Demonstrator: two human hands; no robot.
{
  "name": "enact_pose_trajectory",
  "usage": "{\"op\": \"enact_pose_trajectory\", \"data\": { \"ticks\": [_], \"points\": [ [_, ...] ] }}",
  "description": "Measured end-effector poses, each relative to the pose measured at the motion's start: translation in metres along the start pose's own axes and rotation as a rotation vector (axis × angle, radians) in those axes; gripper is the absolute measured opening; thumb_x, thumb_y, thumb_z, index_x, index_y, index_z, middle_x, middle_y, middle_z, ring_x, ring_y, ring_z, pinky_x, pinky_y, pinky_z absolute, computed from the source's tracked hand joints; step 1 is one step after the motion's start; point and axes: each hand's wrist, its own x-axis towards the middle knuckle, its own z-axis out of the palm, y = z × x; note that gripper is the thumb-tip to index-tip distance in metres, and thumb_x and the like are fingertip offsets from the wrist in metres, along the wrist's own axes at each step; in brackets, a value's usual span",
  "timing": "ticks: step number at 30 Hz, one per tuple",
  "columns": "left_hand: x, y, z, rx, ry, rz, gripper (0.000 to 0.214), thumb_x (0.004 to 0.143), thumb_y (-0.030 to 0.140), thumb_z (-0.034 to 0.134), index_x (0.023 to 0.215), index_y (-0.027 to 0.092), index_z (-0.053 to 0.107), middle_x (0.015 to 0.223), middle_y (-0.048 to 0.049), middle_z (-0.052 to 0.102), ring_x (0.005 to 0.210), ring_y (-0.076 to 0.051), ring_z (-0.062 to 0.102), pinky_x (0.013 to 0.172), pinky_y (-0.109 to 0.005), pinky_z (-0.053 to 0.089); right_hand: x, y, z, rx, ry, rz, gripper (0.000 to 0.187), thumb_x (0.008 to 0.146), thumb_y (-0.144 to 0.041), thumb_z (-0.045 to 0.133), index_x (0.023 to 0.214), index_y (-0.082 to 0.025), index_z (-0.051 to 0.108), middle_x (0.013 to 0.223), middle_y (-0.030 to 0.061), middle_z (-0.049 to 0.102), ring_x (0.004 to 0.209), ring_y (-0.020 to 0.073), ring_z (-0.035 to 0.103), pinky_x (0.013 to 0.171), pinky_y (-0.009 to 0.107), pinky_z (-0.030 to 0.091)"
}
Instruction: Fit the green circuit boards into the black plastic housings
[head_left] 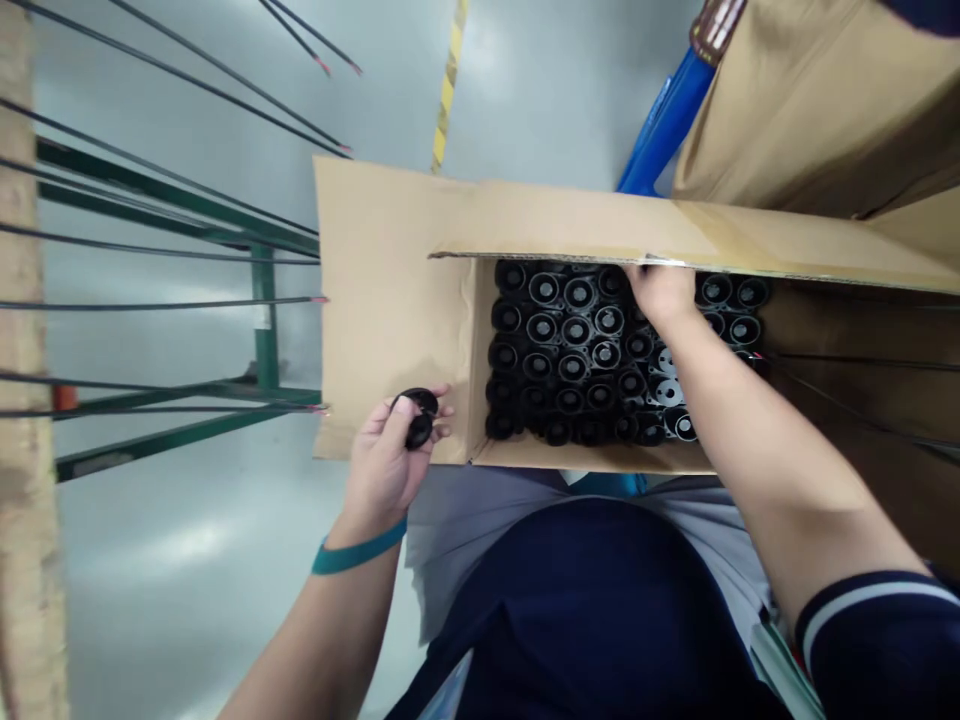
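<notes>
My left hand [390, 445] is closed around small black round parts [418, 430], seemingly two discs, above the left flap of a cardboard box. A teal band circles that wrist. Inside the box, rows of black cylindrical parts [576, 330] stand packed with their round ends up; a few show whitish tops. My right hand [664, 290] reaches into the box at its far side, among these cylinders. The raised far flap [555, 220] covers its fingers, so whether it grips anything is hidden.
Several thin black cables with red tips stretch from a wooden edge [34, 400] at left, over a green metal frame [262, 320]. Other cables lie over the box's right part. Beyond the box are a blue handle-like object [667, 125] and another brown carton [810, 100].
</notes>
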Motion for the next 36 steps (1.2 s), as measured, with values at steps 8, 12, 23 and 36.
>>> {"op": "enact_pose_trajectory", "data": {
  "ticks": [8, 12, 23, 36],
  "points": [
    [-0.061, -0.033, 0.036, -0.138, -0.266, -0.181, 0.044, 0.078, 0.057, 0.078, 0.071, 0.018, 0.059, 0.109, -0.0126, 0.074, 0.076, -0.018, 0.066, 0.057, -0.027, 0.049, -0.186, -0.057, -0.024, 0.955, -0.062, 0.573, 0.048, 0.08, -0.063, 0.073, 0.067, -0.023, 0.05, 0.063, 0.0002, 0.062, 0.051, 0.0123, 0.05, 0.047, 0.026, 0.04],
    [-0.103, -0.034, 0.048, -0.034, -0.365, 0.007, 0.034, 0.081, 0.049, 0.078, 0.074, 0.019, 0.063, 0.092, -0.0083, 0.073, 0.066, -0.015, 0.061, 0.059, -0.028, 0.048, -0.239, -0.086, -0.026, 1.256, -0.325, 0.666, 0.044, 0.066, -0.05, 0.086, 0.077, -0.022, 0.054, 0.071, 0.0007, 0.068, 0.053, 0.0124, 0.055, 0.042, 0.021, 0.033],
    [-0.117, -0.074, 0.015, -0.181, -0.153, -0.014, 0.047, 0.076, 0.055, 0.073, 0.105, 0.021, 0.059, 0.085, -0.006, 0.07, 0.065, -0.016, 0.065, 0.053, -0.025, 0.047, -0.294, -0.104, -0.036, 1.238, -0.338, 0.573, 0.039, 0.058, -0.041, 0.085, 0.078, -0.02, 0.06, 0.077, 0.0016, 0.068, 0.065, 0.0148, 0.063, 0.054, 0.024, 0.048],
    [-0.071, -0.068, -0.04, 0.623, -0.185, 0.306, 0.024, 0.083, 0.04, 0.066, 0.093, 0.018, 0.066, 0.1, -0.009, 0.069, 0.102, -0.024, 0.066, 0.087, -0.033, 0.055, -0.298, -0.064, -0.002, 0.842, -0.213, 0.474, 0.031, 0.067, -0.047, 0.074, 0.073, -0.018, 0.066, 0.053, -0.0038, 0.055, 0.047, 0.0092, 0.041, 0.046, 0.022, 0.031]
  ]
}}
